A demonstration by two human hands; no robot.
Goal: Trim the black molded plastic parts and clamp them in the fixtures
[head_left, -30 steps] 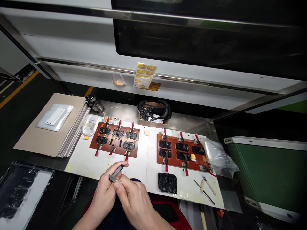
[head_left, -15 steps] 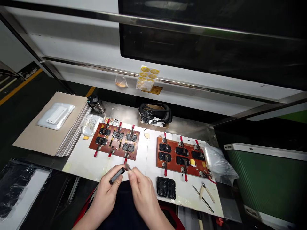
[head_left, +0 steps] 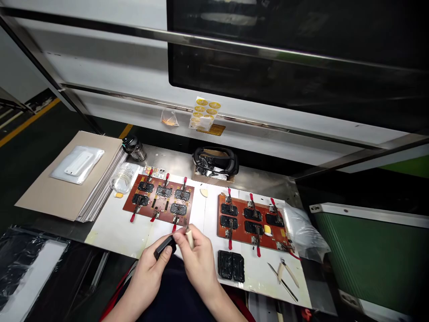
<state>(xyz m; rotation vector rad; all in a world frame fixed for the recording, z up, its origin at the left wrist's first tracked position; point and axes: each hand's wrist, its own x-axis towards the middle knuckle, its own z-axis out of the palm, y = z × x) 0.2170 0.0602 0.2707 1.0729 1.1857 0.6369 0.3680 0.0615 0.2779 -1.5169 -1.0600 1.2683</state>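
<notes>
While the hands work, left hand: left hand (head_left: 150,268) closes round a black bar (head_left: 164,247), fingers pressed against it.
Right hand: right hand (head_left: 201,264) pinches a pale stick (head_left: 190,237) between fingertips (its lower end hidden), both held just short of the left board.
Boards: two, left orange board (head_left: 164,218) and right orange board (head_left: 241,235), five black pieces (head_left: 145,187) on each.
Beyond: one black frame pair (head_left: 230,266), one pale-handled pliers (head_left: 284,270).
</notes>
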